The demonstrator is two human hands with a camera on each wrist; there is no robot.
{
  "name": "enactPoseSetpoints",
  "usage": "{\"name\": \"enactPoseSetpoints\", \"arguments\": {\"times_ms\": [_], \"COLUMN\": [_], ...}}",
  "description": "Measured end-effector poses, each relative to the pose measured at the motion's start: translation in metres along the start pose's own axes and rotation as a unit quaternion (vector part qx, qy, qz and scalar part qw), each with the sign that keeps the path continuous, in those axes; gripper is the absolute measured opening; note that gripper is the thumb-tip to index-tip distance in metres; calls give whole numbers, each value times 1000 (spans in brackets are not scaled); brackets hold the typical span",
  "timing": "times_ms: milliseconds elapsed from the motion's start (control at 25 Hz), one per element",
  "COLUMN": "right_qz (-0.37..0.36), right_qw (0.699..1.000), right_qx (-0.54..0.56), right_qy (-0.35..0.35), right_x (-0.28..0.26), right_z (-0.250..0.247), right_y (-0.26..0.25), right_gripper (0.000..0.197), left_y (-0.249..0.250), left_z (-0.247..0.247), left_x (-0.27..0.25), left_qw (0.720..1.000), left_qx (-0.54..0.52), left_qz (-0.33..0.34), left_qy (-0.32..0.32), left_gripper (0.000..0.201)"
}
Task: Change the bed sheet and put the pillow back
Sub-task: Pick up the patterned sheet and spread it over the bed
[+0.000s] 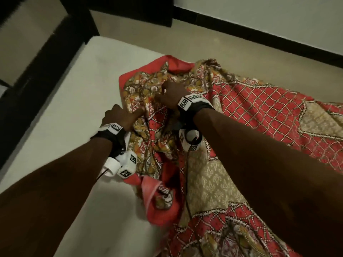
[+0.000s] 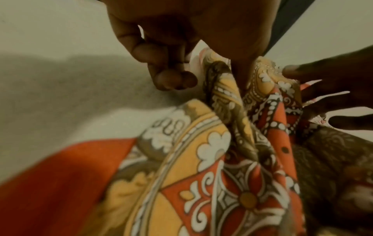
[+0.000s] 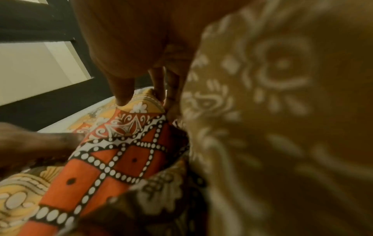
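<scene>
A red, orange and tan patterned bed sheet (image 1: pixel 250 112) lies bunched over the right half of the bare white mattress (image 1: pixel 74 101). My left hand (image 1: pixel 122 116) grips a gathered fold at the sheet's left side. In the left wrist view my left hand (image 2: pixel 232 68) pinches that fold of sheet (image 2: pixel 201 159), the other fingers (image 2: pixel 173 78) curled. My right hand (image 1: pixel 169 93) grips the crumpled cloth a little farther away. In the right wrist view my right hand (image 3: pixel 149 99) pinches the sheet (image 3: pixel 121 159) at a ridge. No pillow is in view.
A dark bed frame (image 1: pixel 37 71) runs along the mattress's left side and far corner. Beige floor (image 1: pixel 204 38) lies beyond the mattress, ending at a pale wall with a dark skirting (image 1: pixel 259 34). The mattress's left half is uncovered.
</scene>
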State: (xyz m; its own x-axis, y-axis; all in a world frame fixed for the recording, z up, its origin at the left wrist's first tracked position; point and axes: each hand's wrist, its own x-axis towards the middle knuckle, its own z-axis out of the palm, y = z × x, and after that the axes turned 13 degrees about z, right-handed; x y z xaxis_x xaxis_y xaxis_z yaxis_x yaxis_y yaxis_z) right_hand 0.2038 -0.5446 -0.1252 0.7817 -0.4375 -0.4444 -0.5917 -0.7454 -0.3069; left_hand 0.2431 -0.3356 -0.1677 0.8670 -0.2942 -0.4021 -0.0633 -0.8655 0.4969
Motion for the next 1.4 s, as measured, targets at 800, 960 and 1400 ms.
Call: {"name": "enactPoseSetpoints", "arguments": {"times_ms": [800,960,1400], "right_qz": [-103,-81,-120], "right_qw": [987,995,985], "right_qx": [98,49,51], "right_qy": [77,41,115], "right_x": [119,118,-56], "right_z": [-51,-10,39], "right_y": [-196,-181,-135], "right_gripper": [44,56,38], "left_y": [-25,-69,-75], "left_z": [-211,-168,-60], "left_x": [180,165,-112], "left_qw": [958,942,989], "left_qx": [-196,-247,-22], "left_qz": [85,171,89], "left_qy": [191,149,-113], "left_gripper": [80,75,60]}}
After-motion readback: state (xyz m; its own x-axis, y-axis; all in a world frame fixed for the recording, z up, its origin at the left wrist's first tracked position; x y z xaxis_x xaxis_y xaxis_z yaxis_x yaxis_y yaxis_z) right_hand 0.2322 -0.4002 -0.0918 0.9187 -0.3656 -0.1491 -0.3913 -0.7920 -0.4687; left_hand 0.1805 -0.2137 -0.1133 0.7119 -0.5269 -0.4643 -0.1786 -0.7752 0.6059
